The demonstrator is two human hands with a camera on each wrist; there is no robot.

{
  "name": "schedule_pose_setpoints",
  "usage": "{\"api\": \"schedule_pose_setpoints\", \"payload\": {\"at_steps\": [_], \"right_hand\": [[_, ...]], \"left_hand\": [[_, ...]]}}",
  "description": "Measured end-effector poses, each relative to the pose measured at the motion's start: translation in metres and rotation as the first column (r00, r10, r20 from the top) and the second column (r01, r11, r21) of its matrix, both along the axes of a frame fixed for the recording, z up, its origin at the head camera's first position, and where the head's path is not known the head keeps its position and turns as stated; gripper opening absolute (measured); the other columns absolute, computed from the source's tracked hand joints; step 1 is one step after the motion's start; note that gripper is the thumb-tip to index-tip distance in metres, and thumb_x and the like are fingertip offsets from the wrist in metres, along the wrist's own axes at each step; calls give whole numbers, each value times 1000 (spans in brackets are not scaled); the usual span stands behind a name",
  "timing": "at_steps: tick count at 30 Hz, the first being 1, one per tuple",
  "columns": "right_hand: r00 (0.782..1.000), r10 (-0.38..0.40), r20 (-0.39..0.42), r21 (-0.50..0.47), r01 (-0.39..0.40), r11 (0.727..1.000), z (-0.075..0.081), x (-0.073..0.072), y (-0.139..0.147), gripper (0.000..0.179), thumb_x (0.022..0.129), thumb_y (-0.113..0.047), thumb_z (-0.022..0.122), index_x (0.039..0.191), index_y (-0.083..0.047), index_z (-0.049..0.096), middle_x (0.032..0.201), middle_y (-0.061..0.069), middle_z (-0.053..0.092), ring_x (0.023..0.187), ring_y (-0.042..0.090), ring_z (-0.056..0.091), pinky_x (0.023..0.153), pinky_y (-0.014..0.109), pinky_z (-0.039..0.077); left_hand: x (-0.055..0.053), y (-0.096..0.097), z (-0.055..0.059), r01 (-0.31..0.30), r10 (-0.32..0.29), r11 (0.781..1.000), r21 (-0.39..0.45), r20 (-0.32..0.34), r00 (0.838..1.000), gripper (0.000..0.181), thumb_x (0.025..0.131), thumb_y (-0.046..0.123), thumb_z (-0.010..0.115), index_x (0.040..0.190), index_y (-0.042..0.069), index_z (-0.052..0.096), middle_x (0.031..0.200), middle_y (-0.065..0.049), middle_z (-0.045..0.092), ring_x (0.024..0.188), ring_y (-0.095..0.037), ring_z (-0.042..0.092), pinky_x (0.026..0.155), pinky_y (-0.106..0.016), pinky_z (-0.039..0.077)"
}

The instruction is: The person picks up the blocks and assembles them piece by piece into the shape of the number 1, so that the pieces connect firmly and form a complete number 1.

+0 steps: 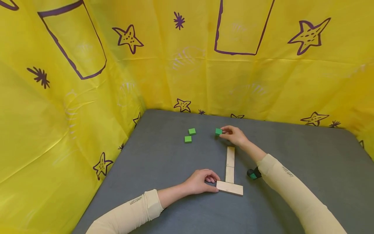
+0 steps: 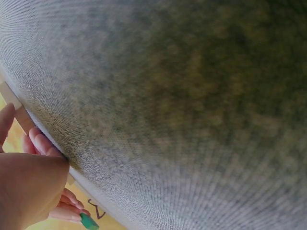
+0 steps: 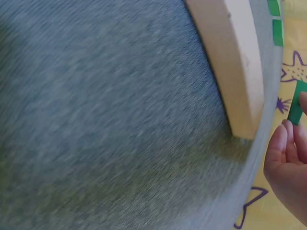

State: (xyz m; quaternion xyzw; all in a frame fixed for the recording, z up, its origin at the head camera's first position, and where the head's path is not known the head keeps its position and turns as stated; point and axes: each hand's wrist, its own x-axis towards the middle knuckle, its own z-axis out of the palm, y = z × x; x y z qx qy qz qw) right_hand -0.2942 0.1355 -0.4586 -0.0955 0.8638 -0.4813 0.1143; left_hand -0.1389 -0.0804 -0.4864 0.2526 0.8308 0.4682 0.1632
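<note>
In the head view, my right hand (image 1: 234, 135) pinches a dark green block (image 1: 218, 132) between thumb and fingers, above the far part of the table. The right wrist view shows the same green block (image 3: 296, 103) upright at the fingertips. Nearer to me, my left hand (image 1: 201, 182) holds the left end of a flat wooden plank (image 1: 230, 188), its thumb and forefinger at the two corners. Two more wooden planks, a short-looking one (image 1: 230, 175) and a farther one (image 1: 230, 156), lie end to end, leading away from it in a T shape.
Two light green blocks (image 1: 188, 139) (image 1: 192, 131) lie left of the right hand on the grey table (image 1: 157, 156). Beside the right sleeve is a black item with a green patch (image 1: 253, 175), partly hidden. Yellow cloth (image 1: 163, 78) with drawn stars hangs behind and at the left.
</note>
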Motion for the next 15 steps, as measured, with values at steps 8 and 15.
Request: {"api": "schedule_pose_setpoints", "payload": {"at_steps": [8,15], "right_hand": [[1000,0,1,12,0,1000,-4,5,14,45,94,-21,66,131,1,55,123,22,59,112,35,55,89,42,48],[1000,5,-12,15,-5,1000,-6,8,23,44,94,-21,67,130,1,56,123,22,59,110,34,56,87,39,49]], "left_hand": [[1,1,-1,-1,1,1000,0,0,1000,29,75,11,85,101,10,71,88,6,64,81,-2,59,78,-18,48],[1,1,1,-3,3,1000,1,6,1000,29,75,11,85,101,9,71,89,5,64,81,-3,59,79,-18,48]]}}
